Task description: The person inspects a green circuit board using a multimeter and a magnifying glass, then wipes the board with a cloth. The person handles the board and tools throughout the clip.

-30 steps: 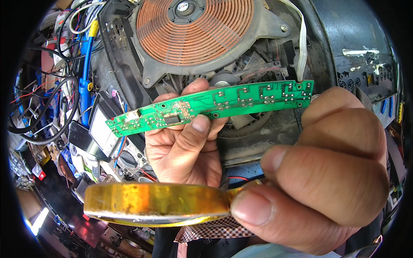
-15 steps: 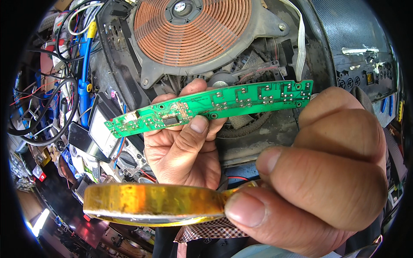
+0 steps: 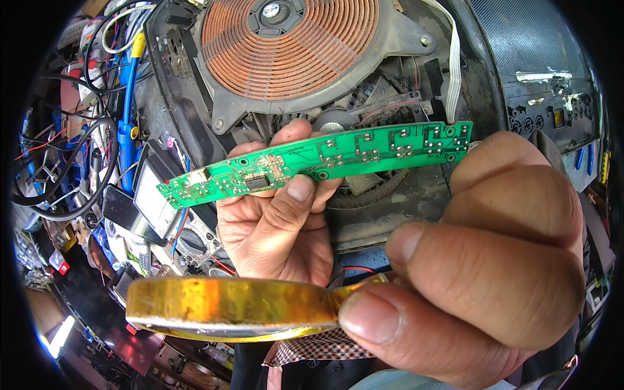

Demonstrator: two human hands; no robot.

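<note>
My left hand is closed on a long, narrow green circuit board, its thumb on the lower edge and its fingers behind. The soldered side shows, with a small black chip left of the thumb. Close to the camera, my right hand pinches a magnifying glass with a gold-coloured rim, seen almost edge-on. Much of its grip is hidden by the fingers. Its rim hangs below the board, in front of my left wrist. Behind the board lies an opened induction cooker with a round copper coil.
A white ribbon cable runs down to the board's right end. Tangled cables and a blue lead crowd the left side, beside a dark phone-like slab. At the right lies a dark textured panel.
The board's left end has shifted very slightly left. Both hands keep their grips, and the magnifying glass stays in place.
</note>
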